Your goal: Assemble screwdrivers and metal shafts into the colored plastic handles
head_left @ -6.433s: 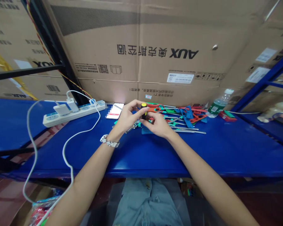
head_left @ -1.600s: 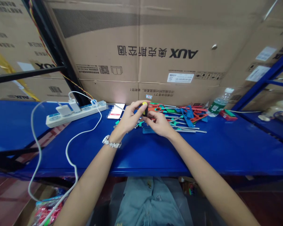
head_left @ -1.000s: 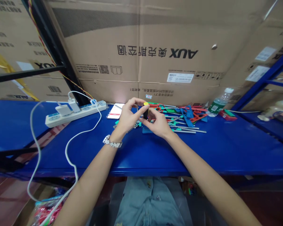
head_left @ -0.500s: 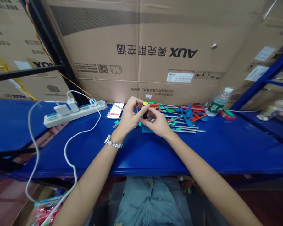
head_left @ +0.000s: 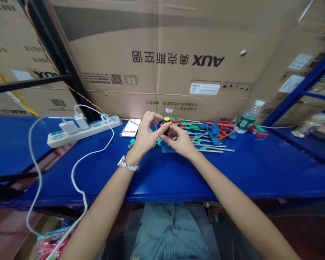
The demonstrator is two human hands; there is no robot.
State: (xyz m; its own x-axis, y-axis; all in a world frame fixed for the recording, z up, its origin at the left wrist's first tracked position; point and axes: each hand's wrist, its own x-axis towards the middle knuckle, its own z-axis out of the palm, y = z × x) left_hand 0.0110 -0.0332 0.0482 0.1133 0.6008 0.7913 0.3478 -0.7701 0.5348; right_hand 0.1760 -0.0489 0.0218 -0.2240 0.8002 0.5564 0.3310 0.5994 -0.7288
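Observation:
Over the blue tabletop (head_left: 157, 177), a small black object with a yellow top (head_left: 166, 119) stands upright between my two hands; its exact kind cannot be made out. My left hand (head_left: 148, 133) curls around its left side, thumb stretched across the front and fingers reaching behind the yellow top. Lower down, my right hand (head_left: 181, 141) grips it from the right with thumb and bent fingers. Just behind and to the right lies a pile of tools, with red-orange scissors (head_left: 224, 134), blue-handled pieces (head_left: 212, 133) and several metal rods (head_left: 216, 148) with green parts.
At left a white power strip (head_left: 83, 133) carries chargers, and a white cable (head_left: 76, 169) loops down past the table edge. A phone-like white item (head_left: 131, 127) lies left of the pile. A water bottle (head_left: 249, 117) and red box (head_left: 258, 132) stand right, before a large carton (head_left: 173, 29).
The whole view has shifted slightly. My hands keep nearly the same grip on the black object, with only a tiny movement of the fingers.

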